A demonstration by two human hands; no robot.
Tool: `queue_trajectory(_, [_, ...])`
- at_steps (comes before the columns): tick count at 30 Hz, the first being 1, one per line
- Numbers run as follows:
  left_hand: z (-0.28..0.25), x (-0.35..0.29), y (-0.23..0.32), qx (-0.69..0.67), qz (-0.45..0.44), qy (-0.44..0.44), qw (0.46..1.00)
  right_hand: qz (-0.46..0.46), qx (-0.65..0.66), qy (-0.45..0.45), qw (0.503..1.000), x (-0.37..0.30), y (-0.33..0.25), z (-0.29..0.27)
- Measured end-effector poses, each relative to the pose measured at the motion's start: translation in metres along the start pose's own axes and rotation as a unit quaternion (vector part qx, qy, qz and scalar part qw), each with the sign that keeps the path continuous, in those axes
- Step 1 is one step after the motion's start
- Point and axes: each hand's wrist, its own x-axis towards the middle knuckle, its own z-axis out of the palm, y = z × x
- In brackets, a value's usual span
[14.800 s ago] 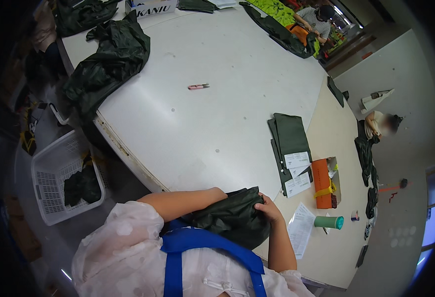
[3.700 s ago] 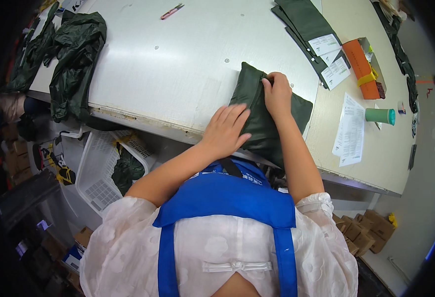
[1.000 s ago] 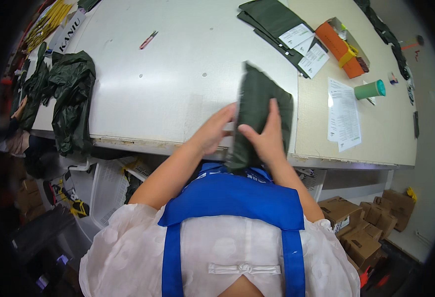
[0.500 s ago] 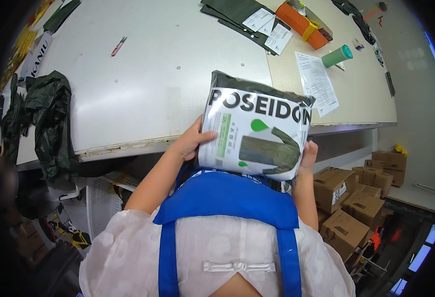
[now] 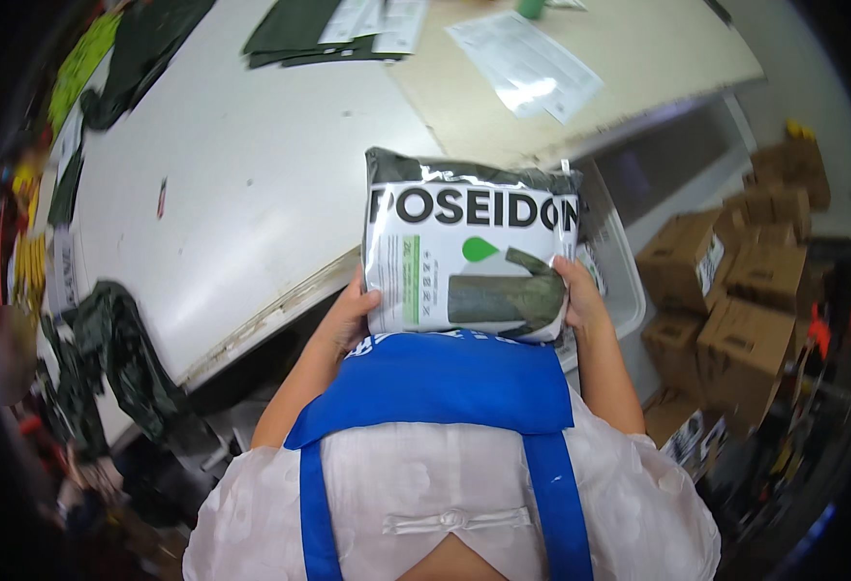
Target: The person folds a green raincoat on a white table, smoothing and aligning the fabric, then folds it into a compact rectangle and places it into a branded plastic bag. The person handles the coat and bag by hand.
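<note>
A clear plastic package of folded dark green rainwear, with a white printed insert picturing a garment, is held upright in front of my apron. My left hand grips its lower left side, thumb on the front. On the opposite edge, my right hand has its thumb against the front face. The fingers of both hands are largely hidden behind the package. Its lower edge reaches the top of my blue apron.
A pale worktable carries dark green folded pieces, paper sheets and small red-handled snips. A crumpled dark green garment hangs off its left edge. To the right stand a white plastic bin and cardboard boxes.
My view and body have turned to the right, so the table now slants and the white bin shows beside me. The package stays between both hands and is held more level.
</note>
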Motion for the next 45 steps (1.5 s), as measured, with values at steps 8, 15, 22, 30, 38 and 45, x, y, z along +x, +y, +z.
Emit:
queue_trajectory(8, [0.105,0.099,0.035,0.030,-0.111,-0.067,0.991,-0.025,0.196,0.076,0.977,-0.007,-0.038,-0.086])
queue_trajectory(15, [0.173,0.127,0.023,0.138,-0.127,-0.138,0.972,-0.070,0.179,0.118,0.974,-0.034,-0.055,-0.144])
queue_trajectory(22, [0.155,0.131,-0.022,0.239,-0.229,-0.135,0.934,-0.011,0.226,0.151,0.962,-0.067,0.017,-0.176])
queue_trajectory(30, [0.135,0.161,-0.095,0.322,-0.372,-0.087,0.866,-0.010,0.267,0.290,0.919,-0.095,0.099,-0.206])
queue_trajectory(38, [0.198,0.206,-0.099,0.520,-0.198,-0.148,0.817,0.038,0.065,0.672,0.736,-0.112,0.025,-0.350])
queue_trajectory(45, [0.070,0.130,-0.121,0.386,-0.258,-0.029,0.885,0.003,-0.075,0.659,0.748,-0.063,-0.009,-0.404])
